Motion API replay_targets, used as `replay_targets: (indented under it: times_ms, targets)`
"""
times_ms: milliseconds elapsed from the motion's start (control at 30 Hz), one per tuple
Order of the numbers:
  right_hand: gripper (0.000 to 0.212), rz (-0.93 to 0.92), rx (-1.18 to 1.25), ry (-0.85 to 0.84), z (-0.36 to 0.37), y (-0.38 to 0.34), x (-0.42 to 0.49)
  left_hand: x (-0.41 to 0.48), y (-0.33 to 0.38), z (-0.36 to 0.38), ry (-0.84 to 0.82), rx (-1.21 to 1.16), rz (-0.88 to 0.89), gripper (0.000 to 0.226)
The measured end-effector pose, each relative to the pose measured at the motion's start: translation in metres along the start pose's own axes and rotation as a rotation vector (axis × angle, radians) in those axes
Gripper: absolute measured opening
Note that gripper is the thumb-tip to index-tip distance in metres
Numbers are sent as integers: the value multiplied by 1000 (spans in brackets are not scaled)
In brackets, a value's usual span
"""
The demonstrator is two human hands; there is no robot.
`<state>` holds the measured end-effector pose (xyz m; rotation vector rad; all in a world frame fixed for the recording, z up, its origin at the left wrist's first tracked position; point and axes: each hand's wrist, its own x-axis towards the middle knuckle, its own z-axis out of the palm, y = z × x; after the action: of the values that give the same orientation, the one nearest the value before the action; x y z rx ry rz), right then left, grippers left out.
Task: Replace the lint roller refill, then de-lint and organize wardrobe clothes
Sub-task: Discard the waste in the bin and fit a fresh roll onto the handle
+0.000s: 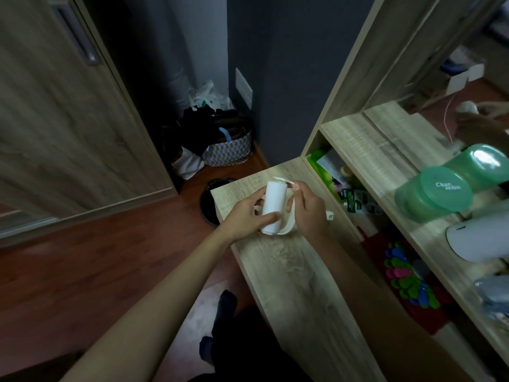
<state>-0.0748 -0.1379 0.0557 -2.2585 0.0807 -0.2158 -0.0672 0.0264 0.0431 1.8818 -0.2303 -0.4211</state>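
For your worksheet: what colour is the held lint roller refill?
White refill, seen in the head view.

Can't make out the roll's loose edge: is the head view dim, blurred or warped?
Head view: dim overall, corners darkest; shelf edges bow; glare on the green tub; the white roll is fairly sharp, but the strip pinched by the right fingers is blurred.

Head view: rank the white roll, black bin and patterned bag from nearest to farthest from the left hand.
1. white roll, gripped in the left hand.
2. black bin, on the floor beside the desk's far end.
3. patterned bag, far corner by the wall.
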Motion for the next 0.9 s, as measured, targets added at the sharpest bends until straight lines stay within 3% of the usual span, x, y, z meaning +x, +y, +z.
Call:
replay_targets:
  times_ms: [300,467,667,900]
  targets:
    - [29,48,67,-31,4,10,-6,1,3,-12,-106,26,33,64]
    - [28,-11,60,-79,-3,7,-1,0,2,-11,-71,-118,-37,56]
    - [16,-37,32,-388,-25,13,6,8,9,-25,32,-349,-172,29]
    - [28,67,75,-366,-20,19,-3,10,11,-29,7,-492,-212,28]
